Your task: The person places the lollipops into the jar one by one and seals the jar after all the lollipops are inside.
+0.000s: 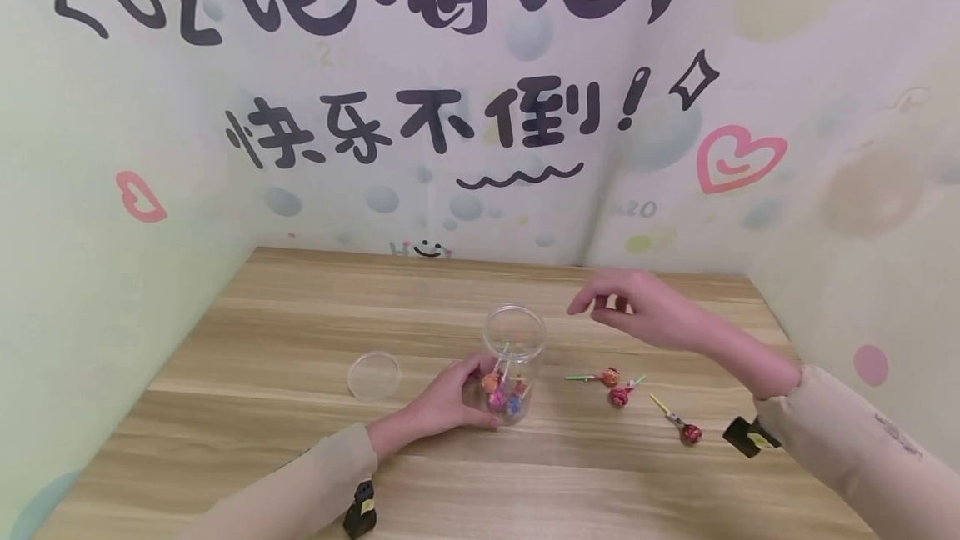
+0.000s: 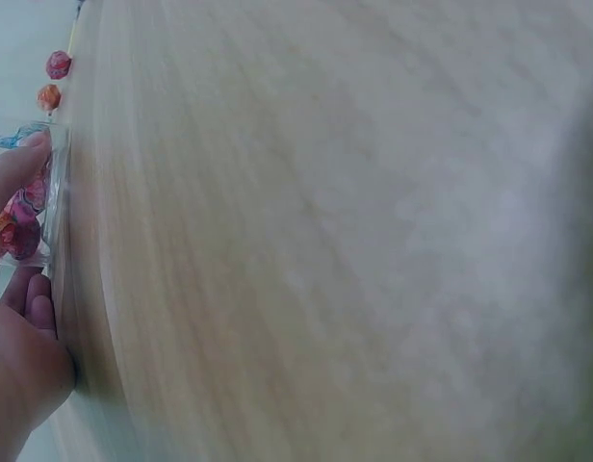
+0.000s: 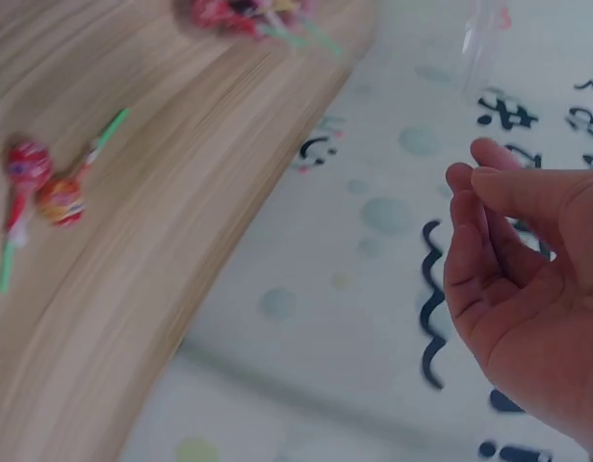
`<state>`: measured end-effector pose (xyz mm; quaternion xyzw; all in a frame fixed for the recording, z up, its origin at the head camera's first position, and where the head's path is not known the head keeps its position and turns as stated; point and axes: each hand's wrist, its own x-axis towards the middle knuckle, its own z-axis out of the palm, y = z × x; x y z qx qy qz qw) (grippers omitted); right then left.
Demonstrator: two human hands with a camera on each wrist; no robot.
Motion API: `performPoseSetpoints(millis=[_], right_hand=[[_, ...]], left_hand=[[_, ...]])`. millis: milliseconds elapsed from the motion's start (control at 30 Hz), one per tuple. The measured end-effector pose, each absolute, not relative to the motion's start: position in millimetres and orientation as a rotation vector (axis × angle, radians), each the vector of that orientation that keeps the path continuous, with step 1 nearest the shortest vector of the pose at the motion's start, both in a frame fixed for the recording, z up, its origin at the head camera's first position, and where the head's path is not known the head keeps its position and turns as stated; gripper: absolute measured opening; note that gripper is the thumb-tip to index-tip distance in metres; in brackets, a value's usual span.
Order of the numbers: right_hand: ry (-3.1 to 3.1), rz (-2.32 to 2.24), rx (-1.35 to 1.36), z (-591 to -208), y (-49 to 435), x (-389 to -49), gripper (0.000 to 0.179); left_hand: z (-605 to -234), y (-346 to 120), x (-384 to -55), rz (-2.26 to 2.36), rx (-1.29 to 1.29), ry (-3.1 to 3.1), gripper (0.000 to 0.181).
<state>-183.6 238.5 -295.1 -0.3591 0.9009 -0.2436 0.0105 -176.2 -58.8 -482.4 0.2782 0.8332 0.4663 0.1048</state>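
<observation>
A clear plastic jar [image 1: 514, 361] without a lid stands upright on the table, with several wrapped lollipops [image 1: 498, 398] inside. My left hand [image 1: 442, 398] grips the jar low on its left side, thumb in front and fingers reaching behind. In the left wrist view the thumb [image 2: 22, 168] presses the jar wall. My right hand [image 1: 645, 307] hovers to the right of the jar's mouth and above the table. Its fingers are loosely bent, and the right wrist view shows nothing in them. Below it lie an orange lollipop [image 1: 610, 376] and a red lollipop [image 1: 618, 396].
Another dark red lollipop [image 1: 690, 433] lies farther right, nearer the front. A round clear lid [image 1: 373, 375] rests flat on the wooden table [image 1: 300, 323], left of the jar. Behind the table rises a wall covering [image 1: 420, 190] with printed writing.
</observation>
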Motion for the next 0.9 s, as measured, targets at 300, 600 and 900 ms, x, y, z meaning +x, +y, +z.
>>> performPoseSetpoints(millis=[300, 600, 900], right_hand=[[2.807, -0.771, -1.035, -329.0, 292.2, -181.0, 0.034], [2.797, -0.872, -0.971, -362.9, 329.6, -175.2, 0.033], [2.757, -0.881, -0.878, -395.0, 361.8, -162.0, 0.037]], left_hand=[[-480.0, -59.5, -175.2, 1.401, 0.784, 2.419, 0.078], [-479.0, -59.6, -175.1, 1.409, 0.771, 2.407, 0.078], [-478.7, -58.3, -173.6, 1.404, 0.773, 2.408, 0.076]])
